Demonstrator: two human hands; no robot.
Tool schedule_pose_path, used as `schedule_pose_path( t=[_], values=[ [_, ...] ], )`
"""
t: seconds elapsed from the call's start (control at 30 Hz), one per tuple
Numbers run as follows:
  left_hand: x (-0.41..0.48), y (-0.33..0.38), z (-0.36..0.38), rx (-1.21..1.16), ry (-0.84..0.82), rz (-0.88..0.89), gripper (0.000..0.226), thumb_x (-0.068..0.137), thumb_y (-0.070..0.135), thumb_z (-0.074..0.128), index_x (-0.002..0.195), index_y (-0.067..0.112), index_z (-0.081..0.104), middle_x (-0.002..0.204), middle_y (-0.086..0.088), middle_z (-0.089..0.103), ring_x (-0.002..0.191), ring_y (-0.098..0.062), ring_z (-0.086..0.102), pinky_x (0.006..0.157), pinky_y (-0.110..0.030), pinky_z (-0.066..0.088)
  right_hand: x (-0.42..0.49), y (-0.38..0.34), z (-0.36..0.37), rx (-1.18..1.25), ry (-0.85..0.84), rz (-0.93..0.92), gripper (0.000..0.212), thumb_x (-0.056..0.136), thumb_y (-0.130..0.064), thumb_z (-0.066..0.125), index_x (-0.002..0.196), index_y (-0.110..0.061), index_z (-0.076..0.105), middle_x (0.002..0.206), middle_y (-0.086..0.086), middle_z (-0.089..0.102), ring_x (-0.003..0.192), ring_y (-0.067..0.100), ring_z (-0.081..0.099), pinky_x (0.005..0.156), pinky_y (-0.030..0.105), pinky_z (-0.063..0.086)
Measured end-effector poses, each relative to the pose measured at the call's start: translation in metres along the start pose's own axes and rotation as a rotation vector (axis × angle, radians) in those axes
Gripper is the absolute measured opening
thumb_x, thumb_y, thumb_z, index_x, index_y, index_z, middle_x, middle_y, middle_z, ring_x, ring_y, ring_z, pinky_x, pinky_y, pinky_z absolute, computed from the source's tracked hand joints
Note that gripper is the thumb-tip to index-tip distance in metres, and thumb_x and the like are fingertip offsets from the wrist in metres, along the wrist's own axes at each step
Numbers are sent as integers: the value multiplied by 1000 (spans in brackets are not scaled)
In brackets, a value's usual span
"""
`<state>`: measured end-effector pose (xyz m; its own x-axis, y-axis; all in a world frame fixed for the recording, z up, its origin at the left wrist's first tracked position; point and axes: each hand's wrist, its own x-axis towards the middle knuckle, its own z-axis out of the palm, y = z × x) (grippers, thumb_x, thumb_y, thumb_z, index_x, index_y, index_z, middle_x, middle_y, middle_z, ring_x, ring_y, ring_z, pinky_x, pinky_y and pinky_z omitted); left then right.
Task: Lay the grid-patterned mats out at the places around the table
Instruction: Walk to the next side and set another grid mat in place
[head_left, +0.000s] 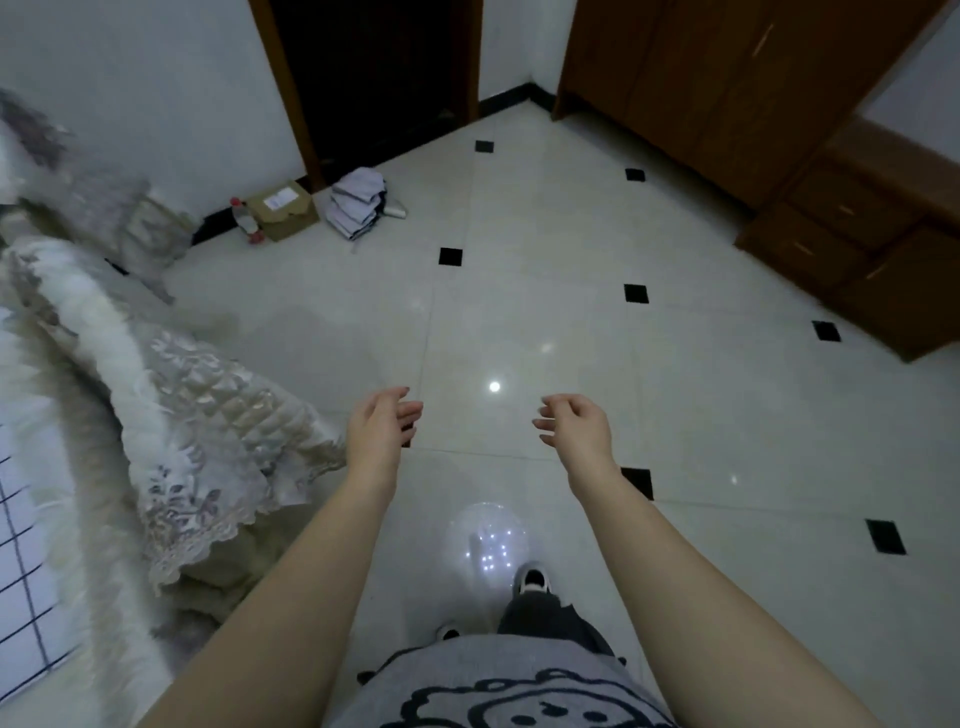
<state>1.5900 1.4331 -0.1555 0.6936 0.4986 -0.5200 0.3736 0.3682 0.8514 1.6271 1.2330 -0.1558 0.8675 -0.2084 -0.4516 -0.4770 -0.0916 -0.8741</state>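
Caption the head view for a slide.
Left hand and right hand hover empty over the floor; a grid mat lies at far left.

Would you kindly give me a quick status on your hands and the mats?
Left hand and right hand both empty, fingers loosely curled, over floor. Grid-patterned mat on table, far left, untouched. Cardboard box far off by wall.

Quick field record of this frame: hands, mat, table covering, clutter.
left hand: empty, fingers loosely curled, over the floor
right hand: empty, fingers loosely curled, apart from the left
grid mat: lies on tablecloth, far left, partly out of frame
tablecloth: lace-edged, hangs down
clutter: cardboard box and bottle, side by side on floor
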Motion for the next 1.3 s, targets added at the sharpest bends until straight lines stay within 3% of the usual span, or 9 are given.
schedule_pose_path(
  t=[0.4,0.6,1.03,1.3],
  values=[
    [155,87,50,-93,317,21,19,94,17,45,101,10,62,98,-18,68,96,-27,66,88,-38,52,198,-108,133,-178,-338,-47,20,92,-12,45,87,-13,64,89,6,65,77,19,66,74,33,52],
    [213,137,77,-136,435,50,22,95,15,44,102,7,63,96,-17,68,97,-29,66,92,-43,52,272,-175,184,-244,-444,-104,21,93,-13,44,95,-9,65,88,4,65,80,19,66,78,34,54],
    [337,199,47,-236,591,13,23,96,16,45,106,6,63,95,-16,68,97,-29,65,92,-43,50,344,-225,343,-347,-619,-81,21,95,-14,45,91,-10,65,86,5,64,78,18,65,81,37,54],
    [439,285,-3,-287,598,62,25,96,14,43,108,2,62,92,-18,66,92,-28,62,89,-41,49,371,-295,484,-393,-678,-187,21,96,-13,43,89,-9,63,83,5,63,75,18,63,85,43,53]
  ],
)
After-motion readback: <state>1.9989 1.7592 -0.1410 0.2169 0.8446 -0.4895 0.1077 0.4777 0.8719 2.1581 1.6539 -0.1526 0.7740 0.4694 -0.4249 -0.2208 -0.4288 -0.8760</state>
